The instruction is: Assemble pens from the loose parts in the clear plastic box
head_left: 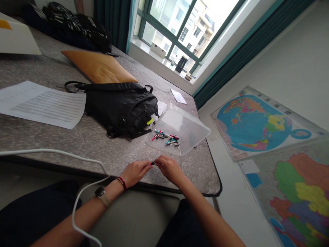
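Close to the front edge of the mattress, my left hand [135, 172] pinches one end of a small red-and-black pen [152, 163]. The fingers of my right hand [169, 168] are closed on its other end, and most of the pen is hidden between the two hands. Just beyond them lies a clear plastic folder [189, 128] with several loose pens [171, 141] in red, teal, black and white at its near side. Whether those pens lie on or inside the folder I cannot tell.
A black backpack [120, 106] lies left of the folder, with a yellow highlighter [149, 121] beside it. Printed sheets [46, 104] and a brown envelope [100, 67] are farther left. A white cable [74, 157] crosses the front edge. Maps [257, 120] hang on the right wall.
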Demonstrator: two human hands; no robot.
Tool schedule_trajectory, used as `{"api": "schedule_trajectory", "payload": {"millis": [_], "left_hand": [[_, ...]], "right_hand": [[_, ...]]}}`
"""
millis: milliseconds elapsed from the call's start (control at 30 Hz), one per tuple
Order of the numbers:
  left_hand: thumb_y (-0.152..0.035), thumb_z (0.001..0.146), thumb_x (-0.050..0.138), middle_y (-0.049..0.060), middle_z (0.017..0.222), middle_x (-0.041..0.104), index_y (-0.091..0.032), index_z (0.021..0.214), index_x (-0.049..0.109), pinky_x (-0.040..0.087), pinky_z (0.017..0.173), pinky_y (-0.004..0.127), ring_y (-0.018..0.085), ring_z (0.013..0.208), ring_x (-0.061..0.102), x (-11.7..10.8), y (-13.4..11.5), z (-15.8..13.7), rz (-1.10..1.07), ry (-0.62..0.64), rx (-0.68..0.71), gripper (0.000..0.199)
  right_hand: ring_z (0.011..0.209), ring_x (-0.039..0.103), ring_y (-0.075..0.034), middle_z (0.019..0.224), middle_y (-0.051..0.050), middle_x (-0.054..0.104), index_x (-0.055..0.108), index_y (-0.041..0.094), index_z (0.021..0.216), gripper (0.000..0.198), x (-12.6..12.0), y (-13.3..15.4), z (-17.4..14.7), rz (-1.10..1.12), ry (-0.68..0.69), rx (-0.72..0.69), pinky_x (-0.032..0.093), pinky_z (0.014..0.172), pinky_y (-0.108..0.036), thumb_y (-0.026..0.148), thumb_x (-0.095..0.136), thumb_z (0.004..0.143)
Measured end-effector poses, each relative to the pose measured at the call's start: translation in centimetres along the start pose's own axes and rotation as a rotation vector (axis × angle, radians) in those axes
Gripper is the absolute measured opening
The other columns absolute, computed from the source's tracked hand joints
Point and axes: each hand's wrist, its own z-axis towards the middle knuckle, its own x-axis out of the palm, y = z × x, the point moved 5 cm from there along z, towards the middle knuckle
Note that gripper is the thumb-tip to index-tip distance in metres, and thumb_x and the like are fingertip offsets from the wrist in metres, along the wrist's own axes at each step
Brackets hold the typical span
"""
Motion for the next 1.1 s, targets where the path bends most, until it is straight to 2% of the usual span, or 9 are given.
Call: {"api": "schedule_trajectory", "payload": {"millis": [200,533,733,800,1000,1100], "left_hand": [[-0.052,0.100,0.032,0.002,0.081,0.069,-0.024,0.089,0.059,0.039,0.066,0.026,0.019,0.078,0.067,0.2,-0.2,0.0,-0.019,0.016,0.010,0.041],[-0.052,0.100,0.031,0.002,0.082,0.070,-0.024,0.092,0.062,0.040,0.067,0.026,0.019,0.078,0.067,0.6,-0.4,-0.1,-0.034,0.039,0.033,0.042],[-0.052,0.100,0.031,0.002,0.081,0.070,-0.023,0.090,0.062,0.039,0.065,0.026,0.018,0.076,0.066,0.3,-0.7,-0.1,-0.035,0.034,0.030,0.044],[-0.052,0.100,0.031,0.002,0.081,0.070,-0.023,0.090,0.061,0.039,0.065,0.026,0.018,0.076,0.066,0.3,-0.8,-0.1,-0.028,0.034,0.036,0.044],[-0.054,0.100,0.030,0.002,0.080,0.070,-0.023,0.089,0.062,0.039,0.065,0.026,0.019,0.076,0.066,0.8,-0.8,-0.3,0.002,0.048,0.030,0.045],[-0.054,0.100,0.030,0.002,0.079,0.069,-0.023,0.089,0.061,0.039,0.065,0.026,0.018,0.076,0.066,0.7,-0.8,-0.3,-0.003,0.052,0.027,0.045]], "right_hand": [[0.084,0.061,-0.016,0.091,-0.005,0.065,0.064,0.019,0.097,0.018,0.3,-0.4,-0.1,-0.009,0.016,0.022,0.043,0.075,-0.025,0.029,0.050,0.099],[0.067,0.054,-0.014,0.072,-0.001,0.059,0.053,0.020,0.079,0.032,2.0,-1.0,-0.6,-0.061,0.040,0.111,0.034,0.065,-0.025,0.033,0.037,0.103],[0.076,0.058,-0.015,0.084,-0.002,0.062,0.052,0.020,0.094,0.018,1.2,-0.5,-1.1,0.034,0.040,0.082,0.036,0.068,-0.024,0.032,0.041,0.102],[0.076,0.057,-0.015,0.083,-0.003,0.062,0.052,0.020,0.093,0.018,1.3,-0.5,-1.3,0.025,0.046,0.066,0.036,0.069,-0.025,0.029,0.039,0.102],[0.065,0.053,-0.014,0.070,-0.001,0.058,0.051,0.020,0.077,0.033,2.3,-1.3,-1.4,-0.007,0.051,0.122,0.031,0.063,-0.025,0.035,0.037,0.103],[0.064,0.052,-0.014,0.068,0.000,0.057,0.051,0.020,0.075,0.036,2.1,-1.4,-1.5,0.018,0.034,0.152,0.030,0.062,-0.025,0.039,0.039,0.102]]}}
